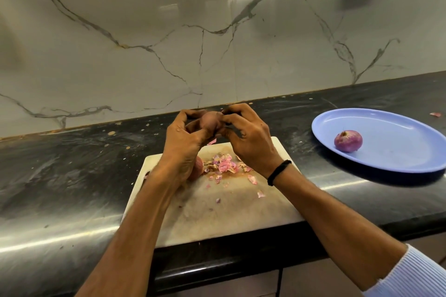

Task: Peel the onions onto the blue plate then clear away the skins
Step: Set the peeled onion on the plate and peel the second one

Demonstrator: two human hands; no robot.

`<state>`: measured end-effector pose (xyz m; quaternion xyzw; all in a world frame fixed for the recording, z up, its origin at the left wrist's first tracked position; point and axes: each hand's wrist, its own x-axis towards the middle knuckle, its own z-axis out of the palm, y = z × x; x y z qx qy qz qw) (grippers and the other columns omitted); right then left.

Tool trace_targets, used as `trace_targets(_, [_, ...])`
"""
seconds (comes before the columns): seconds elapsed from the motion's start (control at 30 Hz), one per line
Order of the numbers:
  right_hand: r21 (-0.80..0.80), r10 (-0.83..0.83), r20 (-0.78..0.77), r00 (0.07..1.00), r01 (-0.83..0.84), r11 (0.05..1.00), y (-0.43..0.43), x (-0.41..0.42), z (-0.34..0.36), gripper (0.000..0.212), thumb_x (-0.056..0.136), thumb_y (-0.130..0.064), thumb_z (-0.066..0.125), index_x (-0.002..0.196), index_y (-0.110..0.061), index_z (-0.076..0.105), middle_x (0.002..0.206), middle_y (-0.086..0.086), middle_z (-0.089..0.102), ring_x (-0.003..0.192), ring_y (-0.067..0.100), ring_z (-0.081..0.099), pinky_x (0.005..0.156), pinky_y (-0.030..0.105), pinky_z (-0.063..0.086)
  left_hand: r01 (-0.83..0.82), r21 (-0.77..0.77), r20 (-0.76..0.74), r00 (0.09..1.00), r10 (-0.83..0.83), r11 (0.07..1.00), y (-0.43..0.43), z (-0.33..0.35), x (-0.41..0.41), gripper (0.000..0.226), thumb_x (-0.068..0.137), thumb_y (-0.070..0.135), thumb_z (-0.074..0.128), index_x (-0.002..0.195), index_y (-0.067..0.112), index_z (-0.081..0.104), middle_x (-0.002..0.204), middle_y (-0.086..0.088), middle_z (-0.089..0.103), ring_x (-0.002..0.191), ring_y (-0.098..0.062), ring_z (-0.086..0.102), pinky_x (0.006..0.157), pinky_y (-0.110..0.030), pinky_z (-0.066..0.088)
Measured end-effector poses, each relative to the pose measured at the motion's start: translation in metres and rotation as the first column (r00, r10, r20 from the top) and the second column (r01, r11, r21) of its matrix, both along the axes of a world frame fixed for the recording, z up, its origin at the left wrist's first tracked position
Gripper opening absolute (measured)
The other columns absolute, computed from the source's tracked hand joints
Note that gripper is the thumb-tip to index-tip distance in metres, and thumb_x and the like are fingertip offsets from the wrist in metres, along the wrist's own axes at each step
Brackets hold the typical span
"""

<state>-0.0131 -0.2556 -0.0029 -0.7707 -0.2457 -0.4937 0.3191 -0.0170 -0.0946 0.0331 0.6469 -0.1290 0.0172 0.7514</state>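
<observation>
Your main risk is the held onion (210, 121) slipping. It sits raised above the far edge of the cutting board (229, 214), at the frame's centre, and a hard tug at a stubborn skin could pop it out of your fingers and send it rolling along the dark counter (72, 164). Flakes torn off up there may also fall beyond the board instead of onto the heap of skins (225, 165) below your wrists, leaving more to clear. Mind the second onion (196, 169) lying on the board, half hidden behind your left wrist; a dropped forearm could nudge it. The blue plate (386, 159) lies well apart at the right of the frame, with one peeled onion (348, 141) on it, so the carry across goes over the counter

Your left hand (185, 137) is curled round the held onion from the left and below. Your right hand (243, 137), above the black wristband (278, 172), has its fingers bent and pinching at the onion's upper right, likely on a piece of skin, though I cannot tell exactly what they grip
</observation>
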Motion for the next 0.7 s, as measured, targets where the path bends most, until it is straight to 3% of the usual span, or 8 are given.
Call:
trace_targets(0.17, [0.020,-0.007,0.018,1.000,0.007,1.000,-0.0002,-0.0012,0.0002,0.013,0.088,-0.001,0.069,0.098,0.005,0.073,0.099,0.016,0.064,0.087,0.025,0.064,0.078,0.031,0.057,0.015,-0.055,-0.022,1.000,-0.016,0.998,-0.0014,0.0015,-0.0029,0.049,0.070,0.017,0.075,0.115,0.005,0.060,0.108,-0.018,0.072,0.099,-0.029,0.073,0.083,-0.040,0.061])
trace_targets(0.3, [0.059,0.005,0.044,0.999,-0.007,0.998,0.0006,-0.0033,-0.0010,0.015,0.086,0.000,0.073,0.101,0.006,0.074,0.095,0.015,0.067,0.085,0.026,0.067,0.075,0.033,0.058,0.025,-0.102,-0.020,0.999,-0.027,0.994,-0.0020,0.0014,-0.0038,0.045,0.069,0.015,0.075,0.111,0.005,0.061,0.106,-0.019,0.072,0.098,-0.029,0.072,0.081,-0.038,0.062])
trace_targets(0.6, [0.108,-0.062,0.063,0.996,0.055,0.993,0.0074,-0.0061,-0.0001,0.019,0.082,-0.001,0.078,0.099,0.004,0.075,0.095,0.016,0.070,0.088,0.020,0.067,0.088,0.013,0.052,-0.011,-0.138,-0.012,1.000,0.010,0.990,-0.0032,-0.0005,-0.0024,0.045,0.071,0.013,0.073,0.115,0.005,0.066,0.115,-0.020,0.069,0.104,-0.032,0.070,0.080,-0.040,0.062])
trace_targets(0.7, [0.071,-0.073,-0.018,0.997,0.074,0.995,0.0063,-0.0003,-0.0020,0.022,0.082,-0.003,0.078,0.103,0.003,0.073,0.099,0.016,0.069,0.092,0.021,0.065,0.091,0.007,0.045,-0.015,-0.086,-0.027,1.000,0.013,0.996,-0.0013,-0.0028,0.0004,0.043,0.075,0.009,0.072,0.118,0.007,0.069,0.115,-0.012,0.072,0.106,-0.029,0.070,0.090,-0.045,0.059])
